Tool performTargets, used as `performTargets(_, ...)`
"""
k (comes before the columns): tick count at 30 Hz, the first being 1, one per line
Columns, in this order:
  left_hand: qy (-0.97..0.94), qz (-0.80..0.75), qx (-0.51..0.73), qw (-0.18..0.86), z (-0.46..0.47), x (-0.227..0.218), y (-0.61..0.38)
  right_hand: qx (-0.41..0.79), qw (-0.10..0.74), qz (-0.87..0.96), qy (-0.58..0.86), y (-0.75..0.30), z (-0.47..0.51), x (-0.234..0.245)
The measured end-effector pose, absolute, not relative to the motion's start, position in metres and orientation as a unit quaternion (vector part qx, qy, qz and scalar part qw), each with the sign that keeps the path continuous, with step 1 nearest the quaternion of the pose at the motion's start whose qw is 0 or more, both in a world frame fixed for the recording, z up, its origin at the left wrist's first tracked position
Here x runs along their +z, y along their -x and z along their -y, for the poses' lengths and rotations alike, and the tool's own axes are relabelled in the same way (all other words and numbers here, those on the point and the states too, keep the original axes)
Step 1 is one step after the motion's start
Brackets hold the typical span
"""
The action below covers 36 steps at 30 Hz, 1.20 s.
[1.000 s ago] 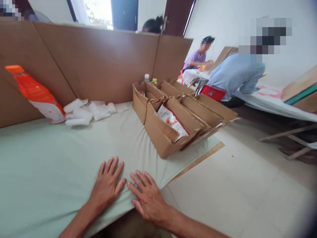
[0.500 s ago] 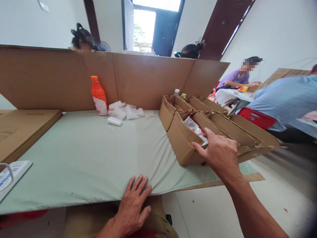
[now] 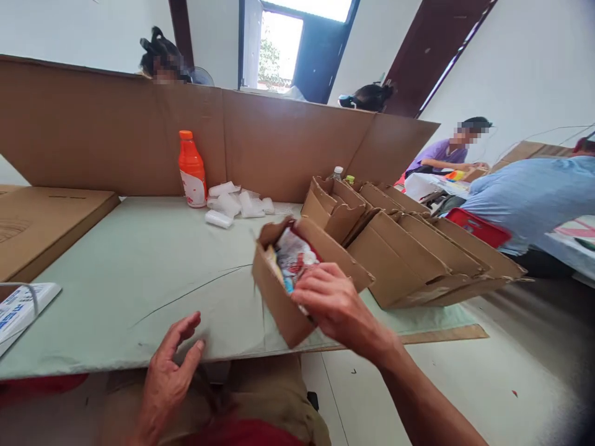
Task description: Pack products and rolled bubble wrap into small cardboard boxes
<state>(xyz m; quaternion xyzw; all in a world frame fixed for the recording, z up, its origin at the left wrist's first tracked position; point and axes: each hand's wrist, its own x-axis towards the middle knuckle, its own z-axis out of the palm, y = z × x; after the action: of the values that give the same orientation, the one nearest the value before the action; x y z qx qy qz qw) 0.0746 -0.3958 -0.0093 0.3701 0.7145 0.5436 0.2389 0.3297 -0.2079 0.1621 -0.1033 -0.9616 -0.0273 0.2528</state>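
Note:
An open-topped cardboard box (image 3: 277, 305) is tilted over the right part of the table, apart from the other boxes. My right hand (image 3: 335, 305) is closed on its near side wall, with the fingers curled over the rim. Colourful packets (image 3: 296, 251) fill the box; what exactly they are I cannot make out. My left hand (image 3: 171, 365) is at the table's front edge, left of the box. Its thumb and fingers are apart and nothing is in them.
More cardboard boxes (image 3: 395, 254) stand in rows at the right. An orange bottle (image 3: 192, 173) and several white plastic rolls (image 3: 227, 203) are by the cardboard partition (image 3: 279, 139). A flat carton (image 3: 56, 217) and a power strip (image 3: 28, 313) lie left. Other people sit beyond.
My right hand has pulled the box out of the row, leftward and towards me. My left hand has moved left, off its flat rest on the table edge, and turned sideways.

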Motion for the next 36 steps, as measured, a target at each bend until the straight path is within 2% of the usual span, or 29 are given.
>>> performTargets(2,-0.360,-0.718,0.557,0.209,0.401,-0.001,-0.070,0.013,0.252,0.966,0.061,-0.330,0.228,0.166)
performTargets(4,-0.367,-0.713,0.566,0.191,0.405,0.004,-0.068,0.040,0.291,0.953,0.072,-0.345,0.238,0.166)
performTargets(7,-0.368,-0.718,0.557,0.197,0.406,0.006,-0.068,0.097,0.403,0.893,0.177,-0.380,0.240,0.150)
performTargets(9,-0.350,-0.730,0.548,0.214,0.404,0.002,-0.068,0.145,0.432,0.845,0.279,-0.400,0.238,0.127)
performTargets(12,-0.328,-0.746,0.531,0.231,0.398,-0.006,-0.069,0.212,0.336,0.835,0.381,-0.409,0.238,0.082)
performTargets(14,-0.319,-0.759,0.515,0.240,0.392,-0.011,-0.072,0.258,0.250,0.846,0.394,-0.399,0.239,0.053)
performTargets(17,-0.294,-0.774,0.502,0.251,0.379,-0.016,-0.072,0.308,0.181,0.844,0.400,-0.369,0.234,0.030)
performTargets(23,-0.245,-0.749,0.573,0.225,0.331,0.006,-0.014,0.372,0.215,0.842,0.325,-0.256,0.165,0.050)
performTargets(29,-0.222,-0.737,0.618,0.163,0.288,0.023,0.060,0.456,0.165,0.846,0.221,-0.162,0.091,0.039)
performTargets(31,-0.205,-0.738,0.624,0.157,0.285,0.014,0.063,0.439,0.176,0.856,0.210,-0.160,0.070,0.032)
performTargets(36,-0.171,-0.718,0.656,0.156,0.285,-0.007,0.056,0.286,0.218,0.882,0.306,-0.129,0.004,0.031)
